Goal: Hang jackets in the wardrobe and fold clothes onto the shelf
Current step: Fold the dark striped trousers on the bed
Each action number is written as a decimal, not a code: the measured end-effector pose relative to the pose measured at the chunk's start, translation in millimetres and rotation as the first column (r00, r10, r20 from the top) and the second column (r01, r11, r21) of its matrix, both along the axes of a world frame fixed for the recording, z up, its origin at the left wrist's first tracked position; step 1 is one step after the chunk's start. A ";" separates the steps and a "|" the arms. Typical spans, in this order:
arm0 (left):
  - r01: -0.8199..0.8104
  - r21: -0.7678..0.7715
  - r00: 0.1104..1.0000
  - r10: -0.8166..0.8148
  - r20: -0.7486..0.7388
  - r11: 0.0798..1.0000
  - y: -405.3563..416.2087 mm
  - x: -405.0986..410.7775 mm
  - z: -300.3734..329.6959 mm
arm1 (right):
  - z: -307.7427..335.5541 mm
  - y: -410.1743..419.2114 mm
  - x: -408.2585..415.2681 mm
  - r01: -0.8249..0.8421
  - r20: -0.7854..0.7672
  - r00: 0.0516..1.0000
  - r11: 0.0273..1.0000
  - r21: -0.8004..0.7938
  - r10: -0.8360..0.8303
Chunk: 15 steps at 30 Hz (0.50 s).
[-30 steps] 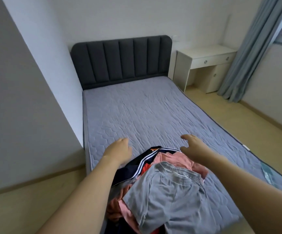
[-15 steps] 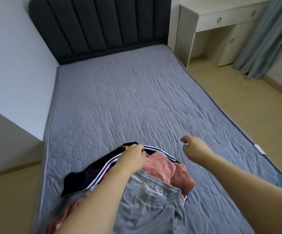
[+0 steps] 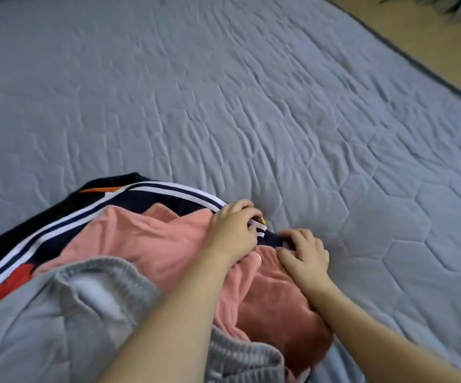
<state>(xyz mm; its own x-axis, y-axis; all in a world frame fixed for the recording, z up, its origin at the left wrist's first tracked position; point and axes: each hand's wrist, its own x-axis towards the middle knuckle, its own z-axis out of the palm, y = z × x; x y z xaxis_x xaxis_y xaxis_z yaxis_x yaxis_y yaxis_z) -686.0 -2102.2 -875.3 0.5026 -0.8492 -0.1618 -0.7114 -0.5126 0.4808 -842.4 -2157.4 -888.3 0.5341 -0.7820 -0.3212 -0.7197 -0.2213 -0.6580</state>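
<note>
A heap of clothes lies on the near part of the bed. At the bottom is a navy jacket (image 3: pixel 146 199) with white stripes and a red panel. A pink garment (image 3: pixel 152 244) lies over it, and grey shorts (image 3: pixel 58 322) with an elastic waistband are nearest me. My left hand (image 3: pixel 232 230) is closed on the jacket's striped edge at the heap's far right corner. My right hand (image 3: pixel 304 252) grips the same navy edge just to the right, resting on the pink fabric.
The grey quilted bed cover (image 3: pixel 279 106) stretches beyond and to the right of the heap. Its dark edge and a strip of wooden floor (image 3: pixel 428 31) show at the top right.
My view has dropped and moved in close to the heap. My left hand slid right along the striped edge, and my right hand came down from the air onto the jacket beside it.
</note>
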 end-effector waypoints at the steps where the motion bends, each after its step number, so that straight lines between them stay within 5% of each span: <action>1: -0.010 -0.045 0.999 0.012 0.049 0.999 3.2 -1.2 -11.5 | -9.2 3.3 0.4 -0.013 0.027 1.000 0.996 -0.083 0.015; 7: 0.047 -0.102 0.995 -0.038 0.089 0.994 5.4 2.7 -8.9 | -19.4 0.8 6.8 -0.061 0.018 0.998 0.989 -0.132 0.064; 11: 0.048 0.142 0.927 -0.097 0.362 0.989 22.2 -18.7 23.3 | 6.2 -6.5 5.4 -0.067 -0.046 0.996 0.994 0.086 0.072; 15: 0.076 0.254 0.844 -0.198 0.499 0.964 47.6 -27.7 95.2 | 77.3 -3.3 6.2 -0.105 0.234 0.971 0.972 0.209 0.055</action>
<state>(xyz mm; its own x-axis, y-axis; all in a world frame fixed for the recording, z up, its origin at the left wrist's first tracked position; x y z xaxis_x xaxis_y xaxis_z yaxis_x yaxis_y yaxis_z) -713.7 -2054.5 -780.1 0.4455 -0.8898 -0.0992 -0.8946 -0.4382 -0.0871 -836.2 -2160.7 -810.9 0.6703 -0.6578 -0.3435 -0.5329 -0.1045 -0.8397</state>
